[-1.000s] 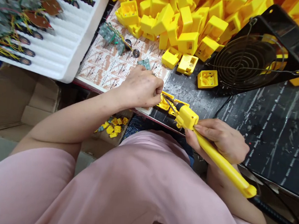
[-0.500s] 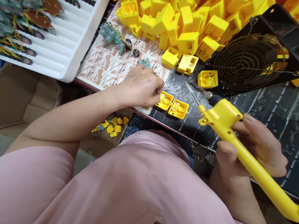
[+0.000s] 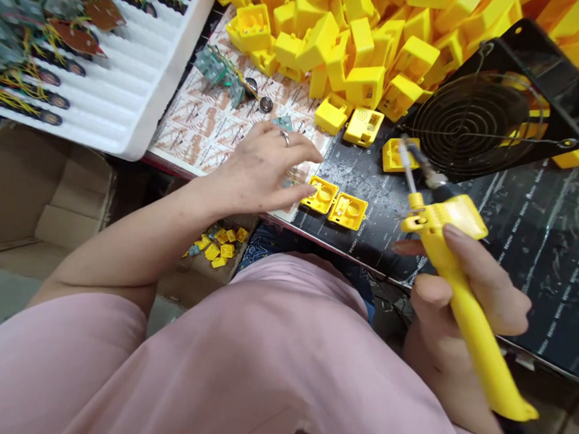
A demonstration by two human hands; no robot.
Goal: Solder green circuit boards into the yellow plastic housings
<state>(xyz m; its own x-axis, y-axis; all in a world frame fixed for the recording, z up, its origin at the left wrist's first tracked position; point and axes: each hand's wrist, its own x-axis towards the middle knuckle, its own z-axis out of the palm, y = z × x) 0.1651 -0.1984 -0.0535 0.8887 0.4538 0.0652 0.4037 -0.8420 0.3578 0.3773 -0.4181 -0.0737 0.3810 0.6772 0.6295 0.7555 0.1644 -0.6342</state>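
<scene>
My right hand (image 3: 469,291) is wrapped round the yellow handle of a soldering iron (image 3: 457,284). Its tip and a thin feed tube beside it point away from me, over or in front of a small yellow housing (image 3: 393,157). My left hand (image 3: 268,165) hovers low over the worktop with fingers apart and nothing visible in it. The thumb reaches the edge of an open yellow case half (image 3: 320,194); whether it touches cannot be made out. A second case half (image 3: 348,211) lies right beside that one. Behind my left fingers a small green circuit board (image 3: 283,121) shows in part.
Yellow housings (image 3: 323,39) are heaped at the back. A black fan (image 3: 468,117) with a wire guard stands at right. Wired boards (image 3: 215,71) and a round black part (image 3: 265,104) lie at centre left. A white foam tray (image 3: 143,98) holds more boards; cardboard boxes (image 3: 69,220) sit below.
My left hand has opened from curled fingers and shifted slightly left. My right hand has turned the soldering iron steeper, its tip moving right and farther from me.
</scene>
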